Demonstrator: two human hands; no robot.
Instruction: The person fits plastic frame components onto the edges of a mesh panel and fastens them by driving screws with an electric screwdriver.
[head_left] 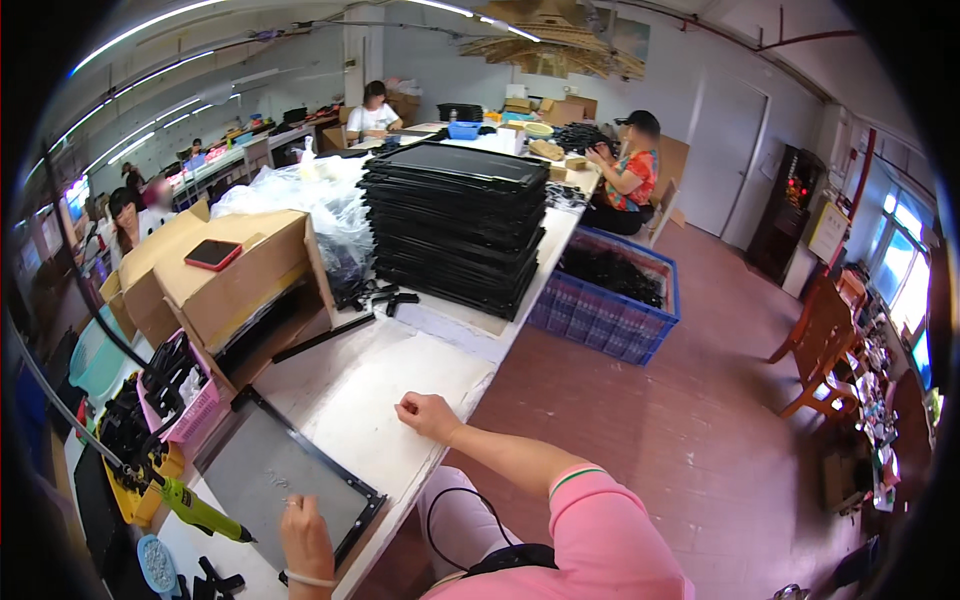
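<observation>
My left hand (pixel 306 537) hovers at the near edge of a grey panel (pixel 262 470) with black frame strips along its edges. Its fingers are curled together; anything between them is hidden. Several tiny pieces, perhaps screws (pixel 279 480), lie loose on the panel just beyond that hand. My right hand (pixel 428 416) is over the white tabletop (pixel 375 385), thumb and fingers pinched; whatever they hold is too small to make out. Left of my left hand, a green electric screwdriver (pixel 205 512) points its tip toward the panel. One separate black strip (pixel 322 338) rests beyond the panel.
A tall stack of black frames (pixel 455 220) stands at the back. Cardboard box (pixel 215 275) carries a phone (pixel 213 254). Pink basket (pixel 192 405) holds black parts, near a yellow bin (pixel 160 495) and blue bowl (pixel 156 562). A blue crate (pixel 605 330) is on the floor; people sit beyond.
</observation>
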